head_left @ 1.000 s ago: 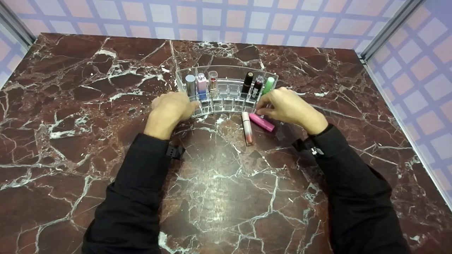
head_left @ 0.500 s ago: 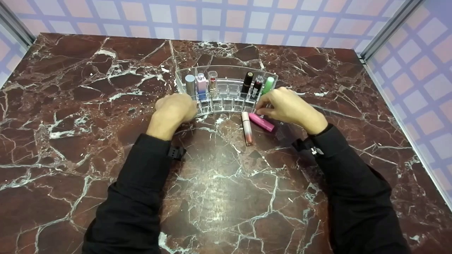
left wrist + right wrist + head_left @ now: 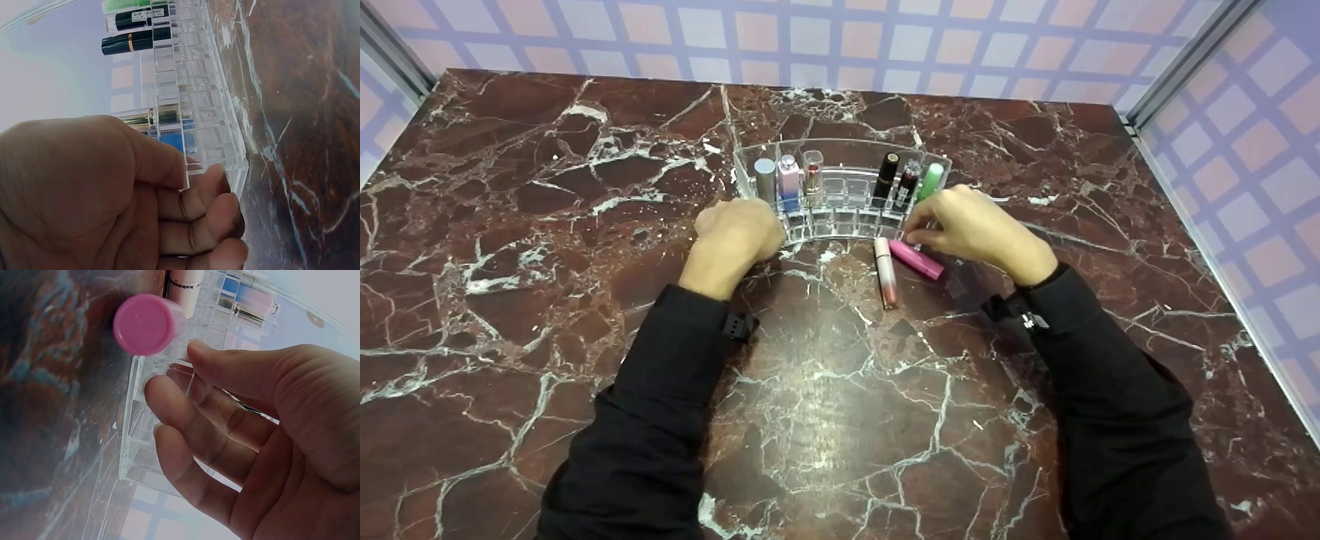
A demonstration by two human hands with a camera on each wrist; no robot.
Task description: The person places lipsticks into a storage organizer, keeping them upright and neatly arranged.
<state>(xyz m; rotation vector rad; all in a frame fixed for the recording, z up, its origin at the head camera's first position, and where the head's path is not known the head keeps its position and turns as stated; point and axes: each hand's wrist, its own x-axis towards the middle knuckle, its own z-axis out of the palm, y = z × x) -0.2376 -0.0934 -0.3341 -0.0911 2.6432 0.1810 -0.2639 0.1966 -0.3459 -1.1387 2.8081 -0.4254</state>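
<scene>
A curved clear acrylic lipstick organizer (image 3: 844,217) stands on the marbled table. My left hand (image 3: 739,234) is at its left front end; in the left wrist view, the thumb and curled fingertips (image 3: 216,183) grip the end of the lower tier. At the right front end, my right hand (image 3: 960,221) holds the organizer's edge, its thumb and index finger pinched about the clear wall in the right wrist view. Close to that hand lies a pink tube (image 3: 916,260) on the table. Beside it is a white-to-red lip gloss tube (image 3: 886,274).
In the back tier stand a grey-capped tube (image 3: 765,180), a pink-and-blue tube (image 3: 788,184), a clear-capped lipstick (image 3: 812,178), a black tube (image 3: 886,176), a dark labelled tube (image 3: 906,184) and a green tube (image 3: 931,180). A checked wall (image 3: 840,45) borders the table's back.
My left hand has shifted a little to the right along the organizer's left front end. The right hand, the organizer and the two loose tubes look nearly unmoved.
</scene>
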